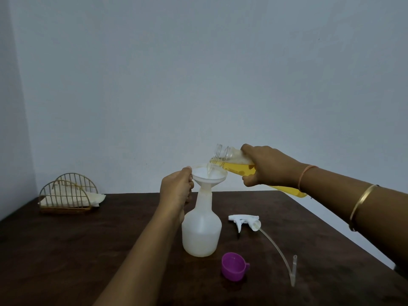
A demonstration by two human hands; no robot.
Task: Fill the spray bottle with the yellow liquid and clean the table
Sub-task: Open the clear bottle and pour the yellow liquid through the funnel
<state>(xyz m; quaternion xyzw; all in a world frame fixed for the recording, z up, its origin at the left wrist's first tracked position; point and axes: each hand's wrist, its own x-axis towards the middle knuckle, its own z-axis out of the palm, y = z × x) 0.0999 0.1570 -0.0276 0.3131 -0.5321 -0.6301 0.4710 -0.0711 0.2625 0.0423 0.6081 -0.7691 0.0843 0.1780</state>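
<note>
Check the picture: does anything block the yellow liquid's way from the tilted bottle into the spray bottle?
Nothing visible does. The clear bottle pours into the white funnel seated in the spray bottle neck.

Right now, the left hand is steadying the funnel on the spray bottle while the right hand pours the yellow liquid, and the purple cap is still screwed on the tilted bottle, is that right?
Not quite: the head view shows the purple cap lying on the table, and the tilted bottle open-mouthed. The left hand does steady the funnel on the spray bottle while the right hand pours.
</note>
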